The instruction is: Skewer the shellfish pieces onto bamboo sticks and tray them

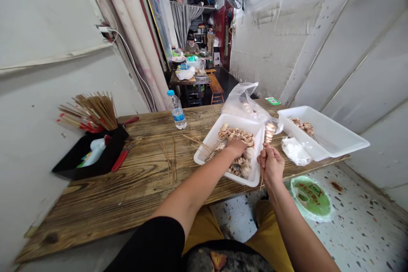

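Observation:
My right hand (pixel 272 163) is closed around the stick of a bamboo skewer (pixel 270 131), held upright just right of the near white tray. Pale sliced pieces, perhaps meat, are threaded on its upper part. Down in the near white tray (pixel 204 157) is my left hand (pixel 236 148), its fingers mostly hidden among the food. That tray holds brownish, pale sliced pieces (pixel 244 136) and several rounder white lumps (pixel 245 170). Skewer sticks (pixel 194 140) poke out over its left side.
A second white tray (pixel 341 136) with loaded skewers stands right, beside a white packet (pixel 296 151). Behind is a clear plastic bag (pixel 239 100). Bare sticks (pixel 172 161), a water bottle (pixel 178 112) and a black box (pixel 86 153) with bundled sticks stand left. A person (pixel 191 46) sits far back.

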The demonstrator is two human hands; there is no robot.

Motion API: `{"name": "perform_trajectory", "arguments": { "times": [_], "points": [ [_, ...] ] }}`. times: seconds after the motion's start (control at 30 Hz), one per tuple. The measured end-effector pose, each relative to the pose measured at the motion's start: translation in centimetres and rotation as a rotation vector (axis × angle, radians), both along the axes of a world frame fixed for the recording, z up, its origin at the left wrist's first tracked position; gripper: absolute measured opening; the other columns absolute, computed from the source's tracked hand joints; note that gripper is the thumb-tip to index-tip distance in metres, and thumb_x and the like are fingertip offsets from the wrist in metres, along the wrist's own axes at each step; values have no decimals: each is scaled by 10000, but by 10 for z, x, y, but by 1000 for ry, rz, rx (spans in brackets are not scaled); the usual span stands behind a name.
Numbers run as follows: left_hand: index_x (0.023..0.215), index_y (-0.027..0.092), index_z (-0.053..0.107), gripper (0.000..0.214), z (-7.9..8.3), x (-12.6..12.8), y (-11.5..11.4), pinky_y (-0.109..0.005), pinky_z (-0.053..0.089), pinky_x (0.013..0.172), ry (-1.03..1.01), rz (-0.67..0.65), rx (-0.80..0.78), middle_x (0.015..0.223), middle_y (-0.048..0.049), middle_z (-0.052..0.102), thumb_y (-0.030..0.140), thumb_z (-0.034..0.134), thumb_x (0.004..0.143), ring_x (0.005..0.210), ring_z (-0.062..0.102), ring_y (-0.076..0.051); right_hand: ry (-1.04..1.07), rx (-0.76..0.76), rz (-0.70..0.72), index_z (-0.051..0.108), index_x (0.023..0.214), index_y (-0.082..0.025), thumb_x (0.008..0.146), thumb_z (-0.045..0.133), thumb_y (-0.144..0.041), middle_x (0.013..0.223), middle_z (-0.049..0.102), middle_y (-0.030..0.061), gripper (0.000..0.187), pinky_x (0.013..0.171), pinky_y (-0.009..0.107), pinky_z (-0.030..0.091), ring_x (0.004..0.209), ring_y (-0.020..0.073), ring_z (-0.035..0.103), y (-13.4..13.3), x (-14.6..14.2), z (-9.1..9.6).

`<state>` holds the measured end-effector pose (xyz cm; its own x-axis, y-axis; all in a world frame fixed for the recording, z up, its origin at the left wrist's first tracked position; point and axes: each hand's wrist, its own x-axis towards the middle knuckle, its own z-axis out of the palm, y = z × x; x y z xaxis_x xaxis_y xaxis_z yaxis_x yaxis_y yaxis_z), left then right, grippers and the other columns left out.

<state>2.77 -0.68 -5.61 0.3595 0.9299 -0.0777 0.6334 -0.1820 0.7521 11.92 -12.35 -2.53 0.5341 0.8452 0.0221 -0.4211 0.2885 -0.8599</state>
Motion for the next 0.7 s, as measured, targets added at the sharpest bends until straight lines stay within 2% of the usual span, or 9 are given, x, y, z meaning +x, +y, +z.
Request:
{"name": "perform_trajectory", "arguments": {
  "times": [0.13, 0.2, 0.3, 0.4, 0.47, 0.57, 0.63, 0.7],
  "points": [
    [414, 191, 535, 310, -3, 2, 1, -412, 340, 1068, 5, 6, -57, 693, -115, 700, 86, 758, 601, 1053, 625, -311, 8, 5, 4, 588, 841, -168, 693, 737, -431, 476, 474, -120, 337, 369, 192, 252, 297, 4, 275, 0, 0, 0],
    [424, 194, 568, 277, -1, -1, 2, -376, 395, 1014, -12, -7, -63, 636, -94, 681, 45, 747, 573, 993, 646, -299, 1, 5, 4, 588, 844, -169, 707, 729, -428, 480, 471, -120, 326, 371, 192, 254, 299, 4, 280, 0, 1, -1],
    [571, 222, 705, 166, 8, -14, 8, -296, 457, 916, -54, -77, -48, 631, -34, 685, 62, 743, 590, 866, 667, -236, 0, 4, 3, 590, 845, -169, 722, 721, -428, 486, 472, -119, 316, 371, 191, 255, 300, 2, 278, 0, 2, -1],
    [667, 252, 752, 142, 18, -26, 13, -265, 468, 884, -29, -12, 40, 700, -8, 709, 113, 741, 639, 845, 661, -201, -3, 5, 4, 596, 837, -167, 710, 729, -429, 483, 476, -117, 320, 367, 189, 255, 301, 2, 274, -1, 1, -1],
    [606, 249, 730, 151, 23, -29, 14, -279, 462, 910, 32, -2, 65, 703, -14, 709, 102, 764, 606, 868, 659, -211, 0, 8, -3, 600, 831, -167, 702, 735, -420, 477, 477, -116, 315, 364, 191, 255, 298, 3, 272, 0, 1, -1],
    [515, 204, 667, 211, 21, -23, 10, -359, 441, 975, 152, -29, 17, 722, -70, 711, 38, 798, 513, 952, 660, -280, 3, 11, -10, 600, 832, -169, 708, 733, -404, 475, 481, -114, 298, 359, 190, 244, 293, 5, 274, 0, 0, -1],
    [528, 174, 650, 217, 16, -13, 5, -430, 403, 1024, 173, 60, -11, 806, -128, 722, 46, 823, 498, 1074, 626, -343, 1, 15, -6, 597, 830, -169, 711, 732, -405, 474, 480, -115, 296, 358, 188, 237, 290, 5, 274, 0, -1, -2],
    [599, 166, 667, 179, 8, -2, 1, -471, 375, 1047, 53, 179, -75, 895, -170, 722, 129, 836, 556, 1199, 558, -371, 0, 19, -1, 597, 832, -168, 713, 732, -412, 475, 483, -115, 303, 358, 186, 239, 291, 4, 274, 0, -1, -2]
  ]
}}
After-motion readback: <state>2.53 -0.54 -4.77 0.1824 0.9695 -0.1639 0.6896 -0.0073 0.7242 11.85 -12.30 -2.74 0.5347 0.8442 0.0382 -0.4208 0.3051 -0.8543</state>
